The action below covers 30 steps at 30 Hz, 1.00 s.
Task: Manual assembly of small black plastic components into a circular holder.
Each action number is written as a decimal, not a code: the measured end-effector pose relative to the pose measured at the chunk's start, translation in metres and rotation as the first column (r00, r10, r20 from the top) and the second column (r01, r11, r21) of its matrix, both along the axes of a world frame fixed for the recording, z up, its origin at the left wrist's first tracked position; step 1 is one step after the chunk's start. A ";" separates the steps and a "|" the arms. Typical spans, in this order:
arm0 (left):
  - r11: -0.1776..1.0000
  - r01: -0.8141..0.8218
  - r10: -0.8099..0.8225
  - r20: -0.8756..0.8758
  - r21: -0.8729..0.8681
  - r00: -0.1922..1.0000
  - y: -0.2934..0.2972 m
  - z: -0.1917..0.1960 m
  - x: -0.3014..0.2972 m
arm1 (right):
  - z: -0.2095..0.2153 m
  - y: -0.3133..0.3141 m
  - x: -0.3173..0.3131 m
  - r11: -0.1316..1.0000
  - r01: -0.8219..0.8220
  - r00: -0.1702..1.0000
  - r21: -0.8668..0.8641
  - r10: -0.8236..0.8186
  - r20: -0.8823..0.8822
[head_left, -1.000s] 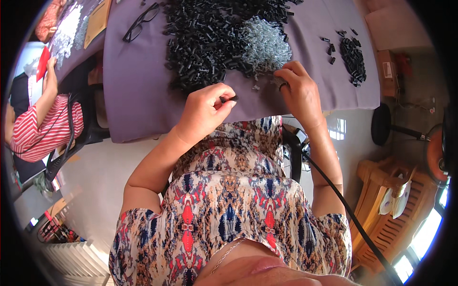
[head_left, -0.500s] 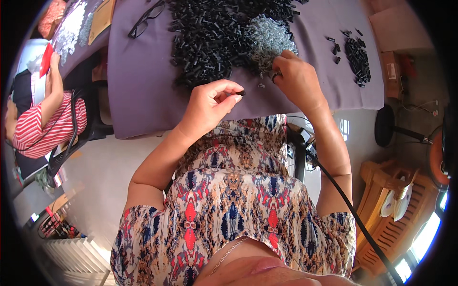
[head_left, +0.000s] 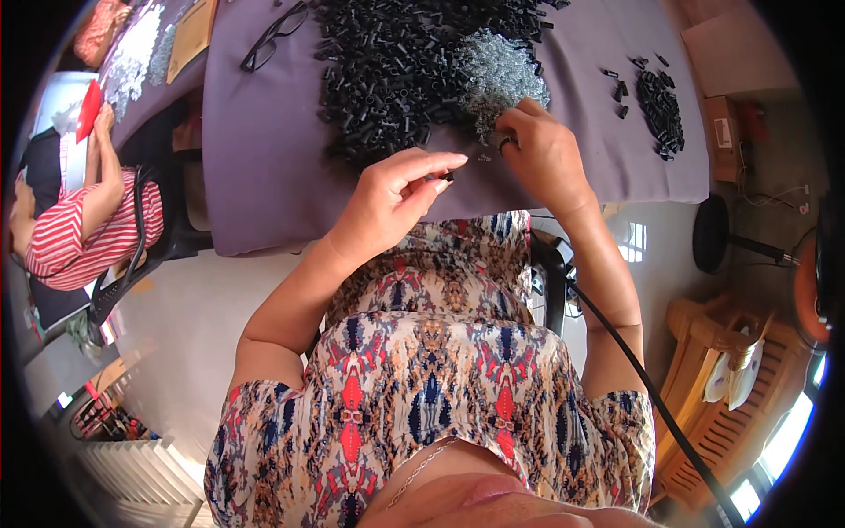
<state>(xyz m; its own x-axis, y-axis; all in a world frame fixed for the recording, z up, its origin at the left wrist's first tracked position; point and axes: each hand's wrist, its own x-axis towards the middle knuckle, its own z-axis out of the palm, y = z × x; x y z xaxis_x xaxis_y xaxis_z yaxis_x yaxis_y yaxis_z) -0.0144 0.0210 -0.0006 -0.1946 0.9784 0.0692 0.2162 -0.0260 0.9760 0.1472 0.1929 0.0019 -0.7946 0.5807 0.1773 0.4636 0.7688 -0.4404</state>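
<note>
Over the near part of the purple-covered table, my left hand [head_left: 396, 194] holds a small black tubular piece [head_left: 448, 177] near the thumb tip, its forefinger stretched out above it. My right hand [head_left: 546, 154] is at the near edge of a heap of small clear pieces [head_left: 502, 75]. Its fingers are bent together in a pinch, and whatever is between them is hidden. A big heap of black tubular pieces [head_left: 378, 79] lies beyond my left hand, touching the clear heap. A few loose clear bits [head_left: 484, 158] lie between my hands.
A smaller pile of black pieces [head_left: 660, 110] lies at the table's right, several strays beside it. Black-framed glasses [head_left: 274, 37] rest at the far left. At the left, a seated person in a striped top [head_left: 84, 229] works at another table. A black cable [head_left: 642, 374] runs past my right arm.
My left forefinger has straightened and lifted off the black piece. My right hand has shifted slightly left and toward me, still pinched.
</note>
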 end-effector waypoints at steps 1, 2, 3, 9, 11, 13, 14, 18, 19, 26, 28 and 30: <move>1.000 -0.004 0.004 0.000 0.000 1.000 -0.001 -0.001 -0.001 | 0.001 0.001 0.004 1.000 -0.004 1.000 0.000 0.004 0.000; 1.000 0.018 -0.018 -0.024 0.001 1.000 -0.003 -0.004 -0.002 | 0.002 0.001 0.008 0.998 0.010 0.998 -0.062 -0.013 -0.060; 0.999 0.040 -0.040 -0.046 0.001 0.998 -0.004 -0.006 -0.002 | 0.004 0.001 0.012 0.992 0.019 0.993 -0.125 -0.034 -0.117; 0.978 0.023 0.025 0.228 -0.206 0.973 -0.002 0.001 0.003 | 0.018 -0.008 0.021 0.993 0.005 0.990 -0.117 -0.021 -0.138; 0.978 0.033 0.013 0.216 -0.205 0.976 -0.001 0.002 0.004 | 0.014 -0.003 0.022 0.999 0.018 0.992 -0.040 -0.022 -0.122; 0.978 0.038 0.004 0.202 -0.204 0.979 -0.002 0.001 0.003 | 0.012 0.001 0.026 0.999 0.025 0.994 0.038 -0.021 -0.107; 0.981 0.036 0.001 0.190 -0.190 0.982 -0.004 0.000 0.002 | 0.011 0.003 0.029 0.998 0.044 0.993 0.034 -0.040 -0.114; 0.998 -0.043 0.044 0.028 -0.043 0.999 -0.006 -0.007 -0.001 | 0.013 -0.005 0.032 0.998 0.021 0.999 -0.057 -0.024 -0.046; 0.998 -0.038 0.040 0.029 -0.043 0.999 -0.005 -0.007 0.000 | 0.012 -0.008 0.032 0.998 0.025 0.999 -0.056 -0.028 -0.045; 0.996 -0.007 0.012 0.053 -0.091 0.999 -0.003 -0.008 0.003 | 0.010 -0.018 0.021 0.974 -0.099 0.973 -0.203 0.052 -0.225; 0.996 -0.006 0.010 0.050 -0.084 0.999 -0.004 -0.009 0.002 | 0.016 -0.013 0.024 0.980 0.028 0.964 -0.199 -0.080 -0.255; 0.992 -0.018 0.028 0.075 -0.124 0.997 -0.007 -0.012 0.000 | 0.015 -0.011 0.027 0.970 0.035 0.978 -0.242 -0.083 -0.193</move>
<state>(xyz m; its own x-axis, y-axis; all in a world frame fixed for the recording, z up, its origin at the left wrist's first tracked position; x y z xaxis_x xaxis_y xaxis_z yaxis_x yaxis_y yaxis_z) -0.0139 0.0139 -0.0121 -0.2172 0.9738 -0.0678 0.1404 0.0999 0.9850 0.1743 0.1818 0.0167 -0.7199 0.6700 0.1811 0.3887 0.6053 -0.6946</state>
